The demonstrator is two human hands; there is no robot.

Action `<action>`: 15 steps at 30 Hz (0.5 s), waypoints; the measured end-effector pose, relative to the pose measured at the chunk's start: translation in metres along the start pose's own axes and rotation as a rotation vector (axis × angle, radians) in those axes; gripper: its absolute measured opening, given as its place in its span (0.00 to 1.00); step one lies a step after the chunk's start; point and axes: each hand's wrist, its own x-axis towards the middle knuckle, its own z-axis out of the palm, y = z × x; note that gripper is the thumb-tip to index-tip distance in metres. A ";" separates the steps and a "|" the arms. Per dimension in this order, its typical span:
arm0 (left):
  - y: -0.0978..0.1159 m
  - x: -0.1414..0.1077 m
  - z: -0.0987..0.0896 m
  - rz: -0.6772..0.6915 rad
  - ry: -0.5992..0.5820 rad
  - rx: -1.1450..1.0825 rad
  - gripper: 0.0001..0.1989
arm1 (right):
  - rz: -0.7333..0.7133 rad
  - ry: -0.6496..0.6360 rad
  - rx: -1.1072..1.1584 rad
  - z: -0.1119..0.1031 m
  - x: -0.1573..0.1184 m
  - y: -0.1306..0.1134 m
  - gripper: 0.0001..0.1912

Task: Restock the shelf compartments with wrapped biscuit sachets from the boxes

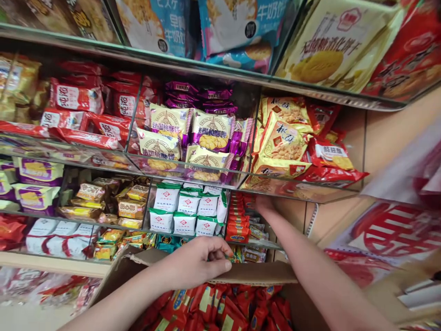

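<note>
My left hand hangs over the back flap of an open cardboard box. Its fingers are loosely curled, with a gap to the thumb, and no item shows in them. Inside the box lie many red wrapped snack packets. My right hand reaches into a lower shelf compartment at the right; its fingers are hidden under the shelf above. Nearest to it are stacked red-orange packets. Left of these, white packets with green edges stand in rows.
Above, a clear-fronted shelf holds purple-and-cream biscuit packets, red packets and yellow packets. Larger biscuit bags fill the top shelf. Its edge juts out overhead. Red-and-white plastic bags are at the right.
</note>
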 end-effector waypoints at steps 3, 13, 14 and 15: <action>0.000 0.001 0.000 -0.008 -0.015 0.039 0.11 | 0.050 0.009 0.054 0.011 0.000 0.008 0.28; 0.010 0.002 0.003 -0.046 -0.034 0.138 0.09 | 0.156 0.029 0.210 0.023 0.000 0.014 0.25; 0.010 0.002 0.003 -0.047 -0.032 0.138 0.09 | 0.168 0.025 0.219 0.022 -0.001 0.013 0.26; 0.010 0.002 0.003 -0.049 -0.030 0.136 0.09 | 0.178 0.022 0.225 0.022 -0.002 0.012 0.27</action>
